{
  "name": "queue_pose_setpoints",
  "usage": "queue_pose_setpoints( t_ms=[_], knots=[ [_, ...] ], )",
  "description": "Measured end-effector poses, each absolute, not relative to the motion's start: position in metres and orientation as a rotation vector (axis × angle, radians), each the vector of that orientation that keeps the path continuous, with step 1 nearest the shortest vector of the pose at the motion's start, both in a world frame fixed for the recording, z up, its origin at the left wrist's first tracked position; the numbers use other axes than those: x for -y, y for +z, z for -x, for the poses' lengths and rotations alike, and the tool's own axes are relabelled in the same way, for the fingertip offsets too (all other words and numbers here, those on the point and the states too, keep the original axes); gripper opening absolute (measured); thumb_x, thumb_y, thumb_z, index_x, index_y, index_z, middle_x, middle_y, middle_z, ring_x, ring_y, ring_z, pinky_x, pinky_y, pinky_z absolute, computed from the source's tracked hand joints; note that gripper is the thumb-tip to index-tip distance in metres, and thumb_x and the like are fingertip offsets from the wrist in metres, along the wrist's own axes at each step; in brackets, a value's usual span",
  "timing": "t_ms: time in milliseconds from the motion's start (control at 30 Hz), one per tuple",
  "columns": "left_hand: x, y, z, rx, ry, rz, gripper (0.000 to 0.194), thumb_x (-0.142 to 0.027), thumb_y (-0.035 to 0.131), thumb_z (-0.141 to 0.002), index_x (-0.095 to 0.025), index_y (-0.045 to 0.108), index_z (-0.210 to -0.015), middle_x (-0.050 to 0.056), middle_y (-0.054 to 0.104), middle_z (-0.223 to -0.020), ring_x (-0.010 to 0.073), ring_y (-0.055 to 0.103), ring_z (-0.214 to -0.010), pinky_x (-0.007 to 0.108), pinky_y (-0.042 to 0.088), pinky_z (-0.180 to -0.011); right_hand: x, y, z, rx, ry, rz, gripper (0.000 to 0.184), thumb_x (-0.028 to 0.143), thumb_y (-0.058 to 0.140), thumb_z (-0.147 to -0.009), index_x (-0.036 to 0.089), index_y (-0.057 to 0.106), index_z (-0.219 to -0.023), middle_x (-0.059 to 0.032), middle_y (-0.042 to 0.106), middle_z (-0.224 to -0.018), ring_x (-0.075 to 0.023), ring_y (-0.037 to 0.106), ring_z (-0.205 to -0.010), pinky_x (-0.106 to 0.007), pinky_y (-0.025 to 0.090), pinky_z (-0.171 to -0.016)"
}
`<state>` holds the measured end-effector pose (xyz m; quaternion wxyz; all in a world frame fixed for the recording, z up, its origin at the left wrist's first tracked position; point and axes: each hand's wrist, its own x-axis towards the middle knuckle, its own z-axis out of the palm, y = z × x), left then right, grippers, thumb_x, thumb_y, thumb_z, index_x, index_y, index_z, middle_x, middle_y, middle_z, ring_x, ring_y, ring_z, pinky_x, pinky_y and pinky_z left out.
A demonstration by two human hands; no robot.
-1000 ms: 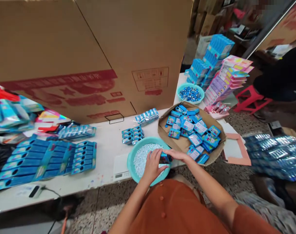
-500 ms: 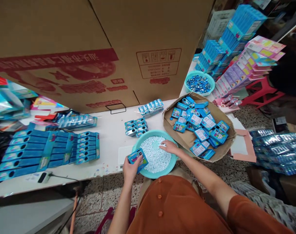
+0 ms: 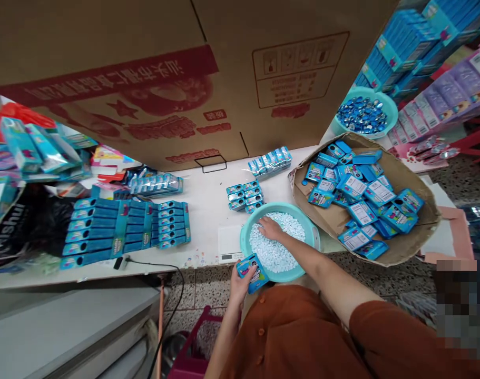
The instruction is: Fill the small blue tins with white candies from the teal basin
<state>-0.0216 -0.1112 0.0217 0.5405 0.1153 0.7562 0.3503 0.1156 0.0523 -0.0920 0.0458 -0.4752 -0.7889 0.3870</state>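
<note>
My left hand (image 3: 240, 287) is shut on a small blue printed tin (image 3: 253, 272), just off the near rim of a teal plastic bowl (image 3: 243, 243). My right hand (image 3: 269, 229) rests inside that bowl, its fingers pressed into a heap of small white pellets (image 3: 277, 251). Its fingertips are buried among them, so anything held there is hidden. To the right, a torn cardboard tray (image 3: 405, 179) holds a loose pile of similar blue tins (image 3: 362, 213), some lying label-up.
A huge cardboard carton (image 3: 184, 52) stands on the white table (image 3: 208, 210). Small tin stacks (image 3: 245, 196), a flat scale (image 3: 228, 242) and rows of blue boxes (image 3: 125, 226) lie there. A teal bowl of blue-wrapped items (image 3: 362, 115) stands at the back right, with box stacks beyond.
My left hand has carried the tin away from over the bowl to its near left edge. My right hand has gone down into the pellets. The whole view has tilted downward.
</note>
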Motion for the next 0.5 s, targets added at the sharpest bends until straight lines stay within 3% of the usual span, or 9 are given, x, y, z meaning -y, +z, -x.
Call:
queue_pose_setpoints(
  t_ms=[167,333,500],
  knots=[
    [0.110,0.017,0.011,-1.675,0.857,-0.262,0.081,-0.039,0.081,-0.056,-0.019,0.045,-0.126,0.011,0.068,-0.104,0.0201,0.067,-0.090,0.038,0.054,-0.085,-0.030,-0.096,-0.122,2.430,1.332,1.447,0.031,0.033,0.039,-0.093,0.018,0.061,-0.109,-0.0083,0.060,-0.109,-0.0212,0.051,-0.103,-0.031,0.037,-0.089],
    [0.108,0.019,0.012,-1.620,0.876,-0.231,0.073,-0.038,0.080,-0.060,-0.018,0.049,-0.123,0.012,0.067,-0.108,0.0204,0.067,-0.090,0.038,0.055,-0.084,-0.007,-0.090,-0.137,2.424,1.478,1.491,0.037,0.037,0.036,-0.094,0.018,0.067,-0.096,-0.0079,0.063,-0.108,-0.0216,0.055,-0.097,-0.029,0.038,-0.082],
    [0.106,0.023,0.010,-1.631,0.877,-0.237,0.065,-0.038,0.081,-0.058,-0.017,0.055,-0.114,0.011,0.068,-0.105,0.0196,0.067,-0.088,0.036,0.055,-0.082,0.000,-0.085,-0.144,2.377,1.706,1.554,0.041,0.045,0.039,-0.090,0.019,0.069,-0.079,-0.0063,0.069,-0.094,-0.0220,0.059,-0.084,-0.027,0.038,-0.071]
  ],
)
